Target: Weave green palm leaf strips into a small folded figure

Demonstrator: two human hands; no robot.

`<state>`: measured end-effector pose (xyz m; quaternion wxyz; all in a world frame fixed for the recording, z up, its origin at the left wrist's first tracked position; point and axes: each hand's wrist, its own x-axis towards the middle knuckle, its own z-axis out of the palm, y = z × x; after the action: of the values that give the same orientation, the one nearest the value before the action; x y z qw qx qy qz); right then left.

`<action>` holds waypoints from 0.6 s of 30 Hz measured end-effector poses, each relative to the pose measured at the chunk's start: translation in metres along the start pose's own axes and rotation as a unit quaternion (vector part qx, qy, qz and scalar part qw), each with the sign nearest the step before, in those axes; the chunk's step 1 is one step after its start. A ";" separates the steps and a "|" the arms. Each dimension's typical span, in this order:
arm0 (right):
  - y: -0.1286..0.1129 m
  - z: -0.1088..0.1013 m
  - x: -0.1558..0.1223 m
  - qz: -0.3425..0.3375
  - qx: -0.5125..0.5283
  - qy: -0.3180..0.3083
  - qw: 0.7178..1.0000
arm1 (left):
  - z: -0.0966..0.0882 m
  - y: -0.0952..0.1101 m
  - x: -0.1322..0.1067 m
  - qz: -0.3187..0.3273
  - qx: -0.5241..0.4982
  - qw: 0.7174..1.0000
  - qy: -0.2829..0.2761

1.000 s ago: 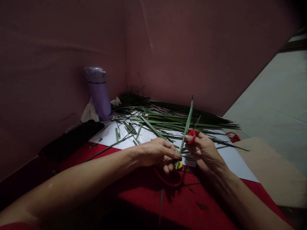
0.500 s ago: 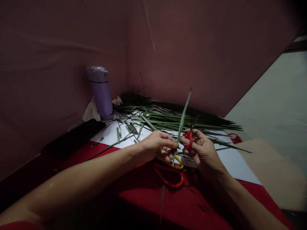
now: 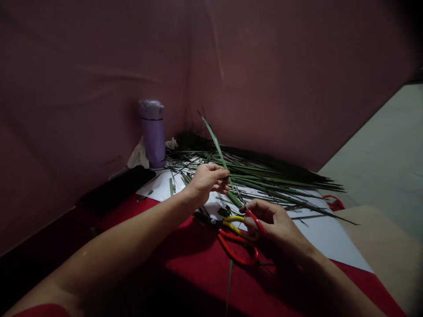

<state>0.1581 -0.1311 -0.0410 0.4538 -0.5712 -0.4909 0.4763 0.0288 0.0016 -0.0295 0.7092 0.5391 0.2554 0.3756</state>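
My left hand (image 3: 207,179) is closed on a long green leaf strip (image 3: 218,147) that slants up and to the left from its fingers. My right hand (image 3: 272,221) grips small red-handled scissors (image 3: 256,221), whose thin blades point up toward the strip's lower end just below my left hand. Both hands hover over a white sheet (image 3: 317,231) on the red cloth (image 3: 185,273).
A pile of long green leaf strips (image 3: 264,174) lies along the back wall. Yellow-handled pliers (image 3: 228,222) and large red-handled scissors (image 3: 236,248) lie on the red cloth. A purple flask (image 3: 152,132), crumpled white tissue (image 3: 139,156) and a black phone (image 3: 115,190) sit at left.
My left hand lifted the strip up and leftward, tilting its tip from right to left. My right hand dropped lower with the small scissors. The pliers and big scissors are now uncovered.
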 end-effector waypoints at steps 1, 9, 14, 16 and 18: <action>0.000 0.001 0.000 0.002 0.006 -0.003 1.000 | 0.000 0.000 0.000 0.001 0.001 1.000 0.004; -0.004 0.001 0.000 0.012 0.009 0.000 1.000 | 0.003 -0.001 -0.002 0.009 -0.007 1.000 -0.014; -0.002 0.002 0.001 0.004 -0.007 0.000 1.000 | 0.003 -0.002 -0.003 0.000 -0.015 1.000 -0.011; -0.001 0.001 0.002 0.002 -0.019 0.001 1.000 | 0.003 -0.003 -0.003 -0.002 -0.019 1.000 -0.008; 0.000 0.001 0.002 0.003 -0.024 0.001 1.000 | 0.003 -0.004 -0.003 -0.002 -0.024 1.000 -0.008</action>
<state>0.1571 -0.1287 -0.0417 0.4390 -0.5841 -0.5001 0.4648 0.0299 -0.0033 -0.0324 0.7250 0.5241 0.2419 0.3757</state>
